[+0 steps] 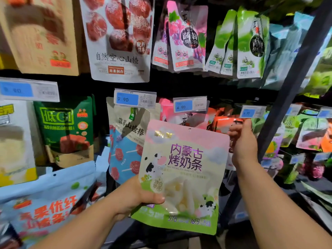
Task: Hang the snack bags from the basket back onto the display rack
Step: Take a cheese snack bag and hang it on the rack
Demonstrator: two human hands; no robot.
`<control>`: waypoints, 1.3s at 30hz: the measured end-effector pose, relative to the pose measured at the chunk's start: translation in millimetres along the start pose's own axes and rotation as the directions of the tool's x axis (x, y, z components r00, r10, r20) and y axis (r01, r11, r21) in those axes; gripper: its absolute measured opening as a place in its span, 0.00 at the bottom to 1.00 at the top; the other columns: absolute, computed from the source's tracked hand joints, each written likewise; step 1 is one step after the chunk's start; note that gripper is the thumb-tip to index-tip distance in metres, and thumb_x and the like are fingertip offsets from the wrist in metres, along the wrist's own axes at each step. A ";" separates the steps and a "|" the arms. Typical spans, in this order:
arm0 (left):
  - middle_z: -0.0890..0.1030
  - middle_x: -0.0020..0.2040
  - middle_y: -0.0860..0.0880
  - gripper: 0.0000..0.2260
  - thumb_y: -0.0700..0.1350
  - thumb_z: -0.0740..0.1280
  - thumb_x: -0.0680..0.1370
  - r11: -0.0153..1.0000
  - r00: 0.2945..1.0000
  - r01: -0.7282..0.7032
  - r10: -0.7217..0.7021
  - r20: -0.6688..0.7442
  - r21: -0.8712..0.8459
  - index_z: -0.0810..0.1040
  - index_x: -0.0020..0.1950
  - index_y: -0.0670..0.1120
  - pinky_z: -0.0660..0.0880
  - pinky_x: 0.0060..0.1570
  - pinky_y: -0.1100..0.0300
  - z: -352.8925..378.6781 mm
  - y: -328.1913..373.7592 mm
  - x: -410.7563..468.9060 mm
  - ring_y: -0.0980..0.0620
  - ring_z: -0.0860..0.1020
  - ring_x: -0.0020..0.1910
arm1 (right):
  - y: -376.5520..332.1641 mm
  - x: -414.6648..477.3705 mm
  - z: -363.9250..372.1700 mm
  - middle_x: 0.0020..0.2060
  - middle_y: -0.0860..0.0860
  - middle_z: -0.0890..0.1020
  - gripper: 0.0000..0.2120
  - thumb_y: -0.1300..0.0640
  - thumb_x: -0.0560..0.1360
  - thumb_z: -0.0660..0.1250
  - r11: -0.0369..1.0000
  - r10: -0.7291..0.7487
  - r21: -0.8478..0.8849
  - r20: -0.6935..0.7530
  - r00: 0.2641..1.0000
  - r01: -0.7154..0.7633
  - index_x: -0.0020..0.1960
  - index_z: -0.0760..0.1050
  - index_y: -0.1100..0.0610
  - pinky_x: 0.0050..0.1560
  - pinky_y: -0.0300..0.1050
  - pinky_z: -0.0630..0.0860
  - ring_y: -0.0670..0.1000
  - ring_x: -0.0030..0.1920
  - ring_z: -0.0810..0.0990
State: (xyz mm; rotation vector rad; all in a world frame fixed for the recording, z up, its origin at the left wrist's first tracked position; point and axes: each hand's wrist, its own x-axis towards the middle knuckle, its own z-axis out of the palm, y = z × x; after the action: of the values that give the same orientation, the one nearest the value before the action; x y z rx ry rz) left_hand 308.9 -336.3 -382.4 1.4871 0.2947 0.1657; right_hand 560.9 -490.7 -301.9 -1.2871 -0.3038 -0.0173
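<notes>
Person's left hand (133, 196) has the pink/green snack bag (183, 177) in its grip by the lower-left edge, thumb on front, held up in front of the display rack (287, 97) under the 4.90 tag (190, 105). The right hand (242, 146) is at the bag's top-right corner w/ fingers curled, can't tell what it's grasping tbh.
</notes>
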 end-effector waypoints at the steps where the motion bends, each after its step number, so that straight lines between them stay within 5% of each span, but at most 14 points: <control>1: 0.85 0.55 0.46 0.28 0.36 0.76 0.63 1.000 1.000 -0.002 0.002 -0.005 0.003 0.78 0.63 0.45 0.79 0.52 0.56 -0.5 1.3 -1.8 0.47 0.83 0.56 | -3.1 -2.4 0.3 0.26 0.46 0.77 0.26 0.39 0.83 0.50 1.000 0.011 0.011 0.085 0.996 -0.012 0.37 0.73 0.54 0.25 0.36 0.63 0.44 0.24 0.71; 4: 0.85 0.56 0.45 0.28 0.35 0.76 0.63 1.000 1.000 -0.001 0.001 -0.014 0.002 0.78 0.63 0.45 0.79 0.52 0.57 -2.2 4.8 -6.6 0.47 0.83 0.56 | -19.2 -15.0 1.2 0.28 0.48 0.78 0.26 0.38 0.80 0.55 0.998 0.049 0.021 0.350 0.936 -0.060 0.35 0.75 0.55 0.31 0.40 0.66 0.48 0.29 0.74; 8: 0.85 0.55 0.45 0.24 0.29 0.74 0.69 1.000 1.000 0.015 -0.015 -0.009 0.018 0.78 0.63 0.43 0.79 0.48 0.60 -0.4 8.3 -12.4 0.48 0.83 0.54 | -32.5 -27.3 -1.3 0.35 0.44 0.83 0.06 0.51 0.68 0.72 0.994 0.083 -0.111 0.613 0.786 -0.018 0.38 0.81 0.53 0.40 0.36 0.77 0.45 0.41 0.82; 10: 0.85 0.55 0.45 0.25 0.30 0.75 0.68 1.000 1.000 0.017 -0.017 -0.002 0.016 0.78 0.63 0.43 0.79 0.48 0.60 2.0 10.5 -15.6 0.48 0.83 0.55 | -34.7 -30.1 -7.5 0.40 0.49 0.85 0.16 0.52 0.59 0.74 0.984 0.133 -0.175 0.680 0.721 -0.017 0.45 0.81 0.57 0.43 0.33 0.79 0.45 0.43 0.83; 15: 0.86 0.52 0.47 0.24 0.32 0.76 0.65 1.000 1.000 -0.021 0.021 0.010 -0.004 0.79 0.60 0.44 0.79 0.47 0.61 9.5 21.8 -24.4 0.50 0.84 0.52 | -42.1 -34.3 -17.4 0.54 0.64 0.82 0.40 0.50 0.50 0.83 0.985 0.157 -0.157 0.682 0.715 -0.067 0.58 0.78 0.63 0.57 0.57 0.78 0.62 0.53 0.82; 19: 0.86 0.49 0.47 0.24 0.35 0.76 0.61 0.996 0.994 -0.089 0.088 -0.071 -0.011 0.80 0.57 0.44 0.79 0.46 0.60 3.8 42.6 -31.2 0.50 0.85 0.48 | -53.6 -47.2 -2.2 0.57 0.61 0.83 0.51 0.42 0.45 0.85 0.995 0.098 -0.047 0.688 0.719 -0.090 0.63 0.76 0.62 0.59 0.58 0.79 0.61 0.56 0.83; 22: 0.86 0.50 0.45 0.25 0.34 0.77 0.60 0.988 0.979 -0.152 0.149 -0.142 -0.015 0.81 0.56 0.43 0.80 0.47 0.60 -9.0 62.9 -40.4 0.49 0.85 0.49 | -55.8 -60.6 22.4 0.49 0.59 0.85 0.47 0.43 0.47 0.86 0.997 0.058 -0.003 0.722 0.690 -0.081 0.59 0.77 0.65 0.47 0.46 0.82 0.55 0.48 0.84; 25: 0.86 0.50 0.44 0.25 0.31 0.79 0.60 0.979 0.960 -0.203 0.195 -0.200 -0.023 0.81 0.55 0.42 0.80 0.47 0.61 -23.1 80.1 -52.4 0.47 0.85 0.50 | -59.3 -83.4 50.3 0.34 0.53 0.82 0.21 0.58 0.68 0.78 0.989 0.056 0.046 0.759 0.649 -0.139 0.54 0.75 0.68 0.37 0.33 0.77 0.46 0.35 0.80; 27: 0.86 0.49 0.43 0.25 0.30 0.78 0.59 0.973 0.947 -0.228 0.211 -0.241 -0.042 0.81 0.53 0.43 0.80 0.45 0.60 -33.3 86.4 -60.3 0.47 0.85 0.49 | -59.4 -97.6 64.4 0.32 0.48 0.83 0.11 0.62 0.69 0.68 0.983 0.036 0.083 0.795 0.605 -0.166 0.50 0.76 0.62 0.33 0.30 0.76 0.41 0.31 0.81; 32: 0.86 0.49 0.45 0.20 0.27 0.74 0.67 0.965 0.915 -0.263 0.245 -0.321 -0.013 0.81 0.55 0.42 0.79 0.40 0.64 -57.2 95.7 -75.8 0.51 0.85 0.45 | -48.0 -114.2 93.4 0.51 0.54 0.86 0.25 0.55 0.65 0.74 0.994 0.039 0.030 0.818 0.574 -0.110 0.60 0.77 0.61 0.49 0.42 0.81 0.51 0.51 0.85; 35: 0.86 0.45 0.46 0.17 0.27 0.71 0.70 0.962 0.899 -0.271 0.247 -0.362 -0.018 0.80 0.55 0.40 0.77 0.37 0.65 -70.2 99.6 -81.9 0.53 0.84 0.40 | -39.0 -120.9 106.8 0.51 0.54 0.86 0.24 0.67 0.64 0.74 0.986 0.064 0.037 0.816 0.574 -0.163 0.60 0.77 0.62 0.47 0.39 0.80 0.51 0.52 0.85; 39: 0.84 0.39 0.48 0.13 0.27 0.71 0.70 0.953 0.869 -0.304 0.267 -0.415 -0.022 0.81 0.50 0.41 0.75 0.32 0.66 -86.3 110.9 -88.7 0.55 0.81 0.33 | -33.9 -125.5 127.8 0.56 0.61 0.83 0.33 0.57 0.59 0.80 0.977 0.117 -0.003 0.847 0.519 -0.214 0.62 0.77 0.65 0.55 0.47 0.81 0.57 0.56 0.83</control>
State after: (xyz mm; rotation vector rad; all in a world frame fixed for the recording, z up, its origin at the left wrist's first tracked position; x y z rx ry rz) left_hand 206.9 -270.5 -268.9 1.3943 0.3955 0.7283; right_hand 407.1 -399.1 -267.7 -1.1297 -1.0131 0.8240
